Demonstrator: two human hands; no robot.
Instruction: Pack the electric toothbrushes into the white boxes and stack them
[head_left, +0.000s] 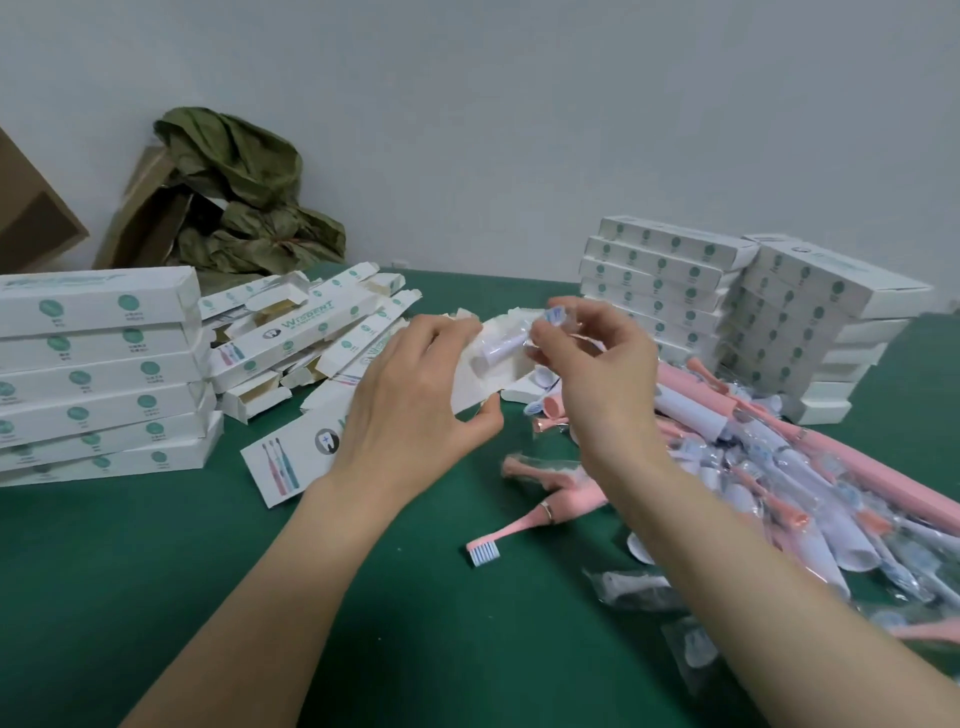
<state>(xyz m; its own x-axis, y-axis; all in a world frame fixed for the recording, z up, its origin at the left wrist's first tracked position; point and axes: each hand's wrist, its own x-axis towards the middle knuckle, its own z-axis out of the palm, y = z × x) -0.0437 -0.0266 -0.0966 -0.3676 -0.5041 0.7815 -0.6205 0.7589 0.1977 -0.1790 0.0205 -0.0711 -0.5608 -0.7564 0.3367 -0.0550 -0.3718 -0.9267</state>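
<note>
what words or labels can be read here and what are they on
"WISDENT": on an open white box beyond the left hand.
"W", the rest hidden: on the white box that the left hand holds.
Small print on the stacked boxes: too small to read.
No readable text on the wrapped brush head pinched by the right hand.
</note>
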